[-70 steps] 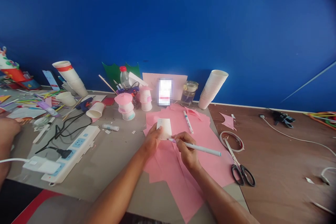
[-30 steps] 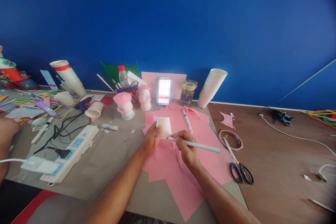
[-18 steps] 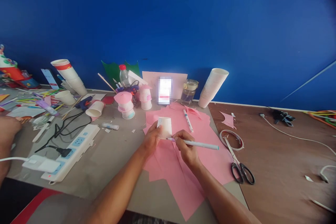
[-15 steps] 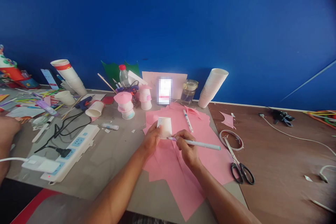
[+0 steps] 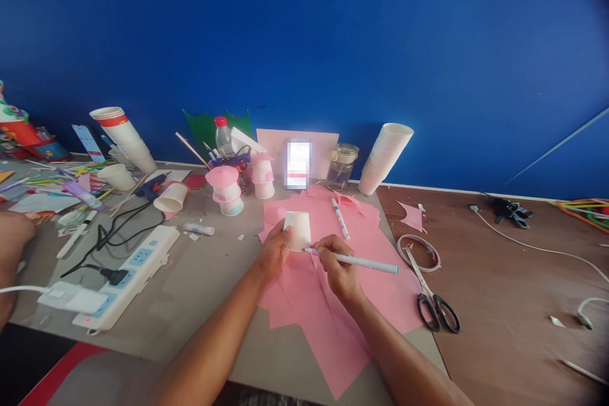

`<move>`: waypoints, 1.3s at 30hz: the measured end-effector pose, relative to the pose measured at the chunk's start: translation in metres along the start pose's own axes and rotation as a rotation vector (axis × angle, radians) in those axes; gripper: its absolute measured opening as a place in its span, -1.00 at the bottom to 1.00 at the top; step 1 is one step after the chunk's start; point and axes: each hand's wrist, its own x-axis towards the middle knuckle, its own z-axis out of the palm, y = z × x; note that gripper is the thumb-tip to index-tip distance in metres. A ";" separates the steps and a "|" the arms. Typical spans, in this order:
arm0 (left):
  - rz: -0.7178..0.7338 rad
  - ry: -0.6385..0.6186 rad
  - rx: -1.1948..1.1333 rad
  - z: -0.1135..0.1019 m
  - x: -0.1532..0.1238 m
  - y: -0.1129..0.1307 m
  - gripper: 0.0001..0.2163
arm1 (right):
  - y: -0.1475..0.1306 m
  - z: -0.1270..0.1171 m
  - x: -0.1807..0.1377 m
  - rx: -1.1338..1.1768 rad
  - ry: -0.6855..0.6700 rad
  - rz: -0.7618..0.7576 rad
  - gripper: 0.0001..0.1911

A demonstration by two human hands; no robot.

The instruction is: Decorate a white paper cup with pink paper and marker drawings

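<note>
My left hand (image 5: 275,248) grips a white paper cup (image 5: 299,231) by its left side, the cup's narrow end facing up. In my right hand (image 5: 339,264) is a slim marker (image 5: 368,262) with a pale barrel and a teal end. The marker's tip meets the cup close to its lower rim, though I cannot tell whether it touches. Both hands are over pink paper sheets (image 5: 328,355). A second marker (image 5: 340,219) lies on the paper beyond my right hand. Faint marks show on the cup's upper left.
Scissors (image 5: 431,298) and a tape roll (image 5: 404,244) lie to the right. A cup stack (image 5: 384,158), glass jar (image 5: 341,165) and lit phone (image 5: 298,165) stand behind. Pink-topped cup figures (image 5: 227,193) and a power strip (image 5: 133,279) are leftward. Another person's arm (image 5: 12,254) shows far left.
Almost nothing differs. My hands, the cup and the marker keep their places, and the whole view has shifted very slightly.
</note>
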 end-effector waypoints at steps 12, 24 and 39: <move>-0.003 -0.002 -0.038 -0.001 0.001 0.000 -0.72 | 0.013 -0.001 -0.001 0.139 0.060 -0.035 -0.83; -0.001 -0.011 -0.015 -0.001 0.000 0.001 -0.76 | 0.004 0.000 -0.001 0.019 -0.008 -0.029 -0.86; 0.021 -0.058 -0.034 -0.005 0.003 -0.003 -0.74 | 0.017 0.002 0.000 0.272 0.147 0.032 -0.84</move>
